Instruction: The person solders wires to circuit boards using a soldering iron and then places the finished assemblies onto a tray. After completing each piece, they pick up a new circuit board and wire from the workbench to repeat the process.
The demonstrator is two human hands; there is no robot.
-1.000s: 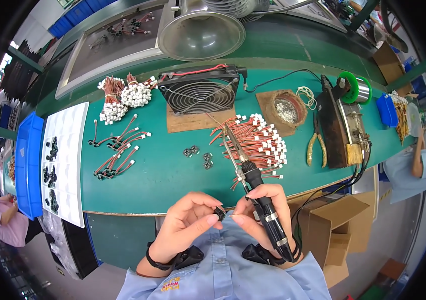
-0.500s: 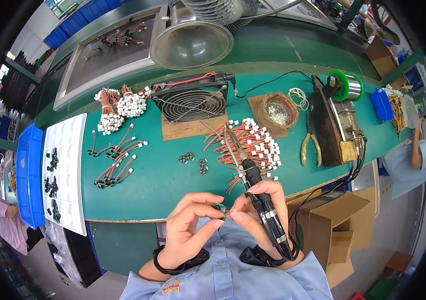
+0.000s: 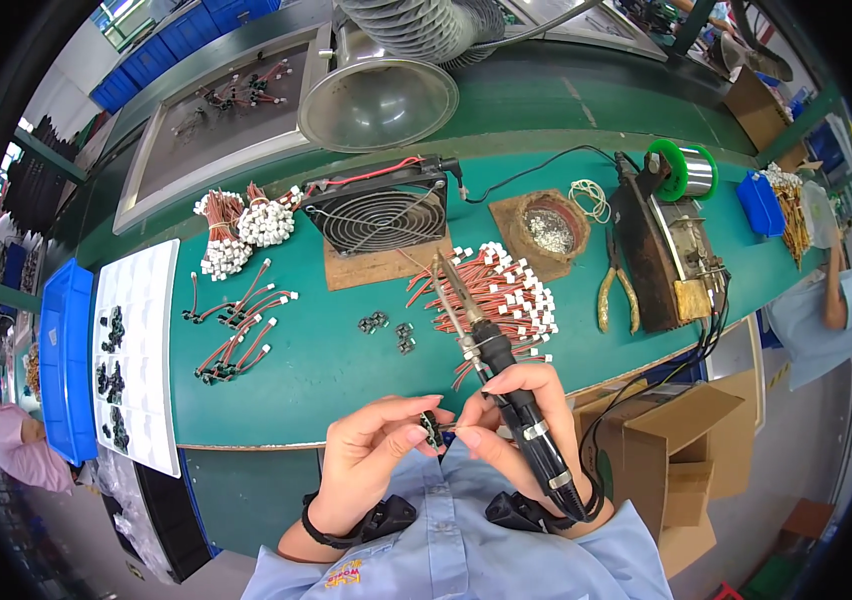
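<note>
Both hands meet at the green worktop's (image 3: 316,370) near edge: left hand (image 3: 371,455) pinches a small black component (image 3: 431,428), right hand (image 3: 516,415) grips a black-handled soldering iron (image 3: 491,355), tip toward the far edge.

Worktop (image 3: 306,370): showing green. Soldering iron (image 3: 506,385): showing a black handle and a silvery tip. Small part (image 3: 432,428) at the fingers: appearing black. Wire leads (image 3: 506,295): running red, ending in white plugs. Fan (image 3: 381,215): black. Tray (image 3: 141,300): white. Bin (image 3: 64,370): blue. Solder spool (image 3: 684,170): green. Pliers (image 3: 614,295): wearing yellow grips.
</note>
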